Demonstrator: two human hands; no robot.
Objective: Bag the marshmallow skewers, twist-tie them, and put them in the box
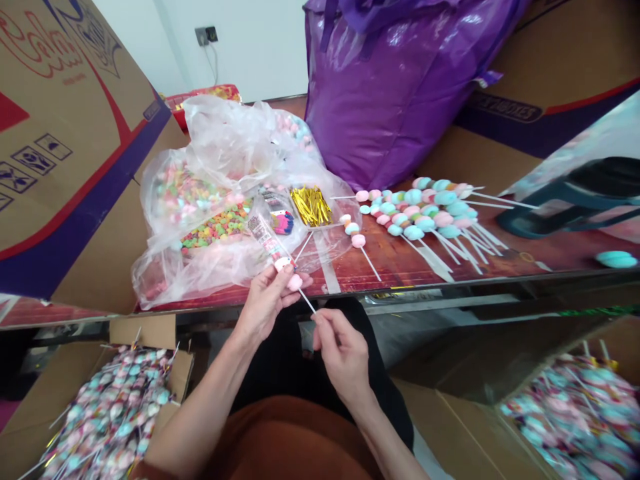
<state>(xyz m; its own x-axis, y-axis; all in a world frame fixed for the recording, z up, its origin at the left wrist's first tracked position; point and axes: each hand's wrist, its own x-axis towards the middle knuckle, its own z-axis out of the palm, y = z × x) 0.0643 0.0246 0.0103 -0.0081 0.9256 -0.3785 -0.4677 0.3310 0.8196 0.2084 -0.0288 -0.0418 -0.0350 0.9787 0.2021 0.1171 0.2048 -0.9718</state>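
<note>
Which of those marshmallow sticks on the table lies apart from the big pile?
The short marshmallow skewer beside the tray of gold twist ties. It lies alone with only a few pieces on it, while the finished skewers lie heaped together to its right.

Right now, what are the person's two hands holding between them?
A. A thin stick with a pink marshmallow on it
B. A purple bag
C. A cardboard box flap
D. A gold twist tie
A: the left hand grips the pink marshmallow while the right hand pinches the lower end of the thin stick.
</note>
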